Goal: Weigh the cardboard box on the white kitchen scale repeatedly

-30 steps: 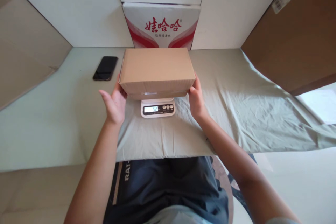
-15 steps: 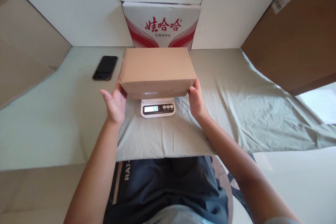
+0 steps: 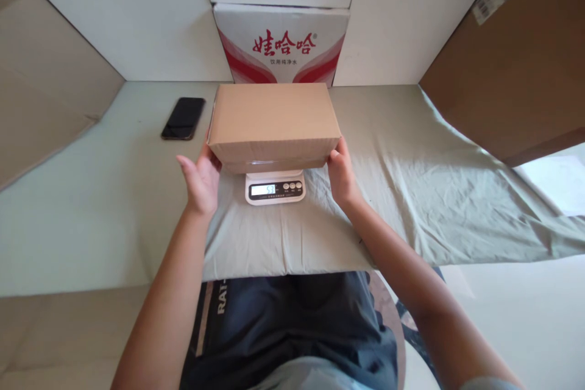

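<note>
A closed brown cardboard box (image 3: 275, 114) sits at the middle of the table, over a white digital kitchen scale (image 3: 275, 200). Only the scale's front shows, with a lit display reading about 53 and round buttons; the box hides its platform. My left hand (image 3: 202, 181) holds the box's left side, fingers against the lower edge and partly hidden, thumb pointing away from it. At the right front corner, my right hand (image 3: 341, 173) grips the box, its thumb near the front face and its other fingers along the side.
A black smartphone (image 3: 183, 118) lies left of the box on the pale green cloth (image 3: 105, 195). Behind stands a white and red carton (image 3: 283, 42) among white panels. Large brown cartons (image 3: 507, 73) flank both sides. The table's front edge is close to my lap.
Almost nothing differs. My left thumb has shifted very slightly to the right; the box, the scale and its reading look the same.
</note>
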A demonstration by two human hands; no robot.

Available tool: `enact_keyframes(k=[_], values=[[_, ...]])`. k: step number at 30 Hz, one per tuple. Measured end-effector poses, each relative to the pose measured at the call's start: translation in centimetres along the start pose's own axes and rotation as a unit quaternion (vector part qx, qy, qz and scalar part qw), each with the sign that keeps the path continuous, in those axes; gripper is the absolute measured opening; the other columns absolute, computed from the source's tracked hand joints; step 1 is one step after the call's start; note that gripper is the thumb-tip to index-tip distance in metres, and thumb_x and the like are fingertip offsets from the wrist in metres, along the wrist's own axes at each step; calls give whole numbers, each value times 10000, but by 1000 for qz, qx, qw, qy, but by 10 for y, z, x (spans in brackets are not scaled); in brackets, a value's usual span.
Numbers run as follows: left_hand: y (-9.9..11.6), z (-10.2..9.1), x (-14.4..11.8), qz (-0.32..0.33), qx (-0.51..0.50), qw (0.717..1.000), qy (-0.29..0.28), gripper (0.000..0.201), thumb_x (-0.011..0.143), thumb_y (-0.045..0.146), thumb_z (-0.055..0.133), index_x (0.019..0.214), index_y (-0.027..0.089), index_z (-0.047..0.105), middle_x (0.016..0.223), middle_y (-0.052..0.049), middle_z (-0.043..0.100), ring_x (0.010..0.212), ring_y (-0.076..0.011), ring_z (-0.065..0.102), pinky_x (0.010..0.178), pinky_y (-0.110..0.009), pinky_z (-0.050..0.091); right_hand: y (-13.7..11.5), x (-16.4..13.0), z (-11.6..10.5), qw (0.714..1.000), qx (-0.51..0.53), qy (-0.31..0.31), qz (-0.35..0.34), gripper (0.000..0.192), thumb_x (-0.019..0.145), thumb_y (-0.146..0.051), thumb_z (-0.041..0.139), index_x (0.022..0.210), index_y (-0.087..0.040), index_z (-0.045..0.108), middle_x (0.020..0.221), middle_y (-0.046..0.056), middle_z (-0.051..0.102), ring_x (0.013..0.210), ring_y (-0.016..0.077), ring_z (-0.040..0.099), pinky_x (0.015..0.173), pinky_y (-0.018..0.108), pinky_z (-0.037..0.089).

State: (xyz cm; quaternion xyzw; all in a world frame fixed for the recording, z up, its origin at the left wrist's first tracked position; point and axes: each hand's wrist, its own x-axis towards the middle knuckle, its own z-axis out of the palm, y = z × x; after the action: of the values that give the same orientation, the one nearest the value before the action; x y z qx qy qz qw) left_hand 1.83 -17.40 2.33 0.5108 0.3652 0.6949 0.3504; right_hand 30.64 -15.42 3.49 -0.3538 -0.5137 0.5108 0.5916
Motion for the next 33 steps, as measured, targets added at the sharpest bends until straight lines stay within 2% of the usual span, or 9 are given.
enact_keyframes(k=[6,14,19,23,33], values=[[-1,0,0,3,-5,1000,-3,1155,927,1099,153,1349,298,870,1522,-175,793,1702,-389,512,1417,-573,413,-1,0,-1,1000,-16,-8,-11,755,905,-700,682,1602,-426,583,1856,-18,533,1820,362,350,1527,666,286],[0,-2,-3,-9,7,1000,-4,1153,928,1098,150,1379,302,853,1514,-170,801,1702,-387,513,1410,-575,423,-1,1,-1,1000,-9,-9,-9,736,905,-697,701,1574,-404,609,1828,1,572,1789,357,410,1513,632,332],[0,-2,-3,-9,13,1000,-2,1168,926,1099,143,1401,288,836,1527,-182,789,1689,-400,527,1406,-589,424,-2,1,0,1000,4,-8,-14,657,910,-670,716,1507,-399,669,1780,-1,624,1780,365,427,1509,630,331],[1,-1,-3,-11,14,1000,-3,1178,931,1096,141,1426,271,821,1531,-191,784,1690,-410,520,1406,-608,419,-4,0,0,1000,-19,-13,-11,701,922,-688,679,1564,-410,631,1783,-11,623,1783,350,418,1516,619,322],[18,-1,-2,-57,7,998,-33,1082,890,1123,362,1484,332,800,1596,-143,743,1748,-422,432,1405,-661,435,0,1,-3,999,-29,-13,-12,700,950,-647,654,1608,-412,607,1799,-9,602,1789,346,410,1522,608,310]])
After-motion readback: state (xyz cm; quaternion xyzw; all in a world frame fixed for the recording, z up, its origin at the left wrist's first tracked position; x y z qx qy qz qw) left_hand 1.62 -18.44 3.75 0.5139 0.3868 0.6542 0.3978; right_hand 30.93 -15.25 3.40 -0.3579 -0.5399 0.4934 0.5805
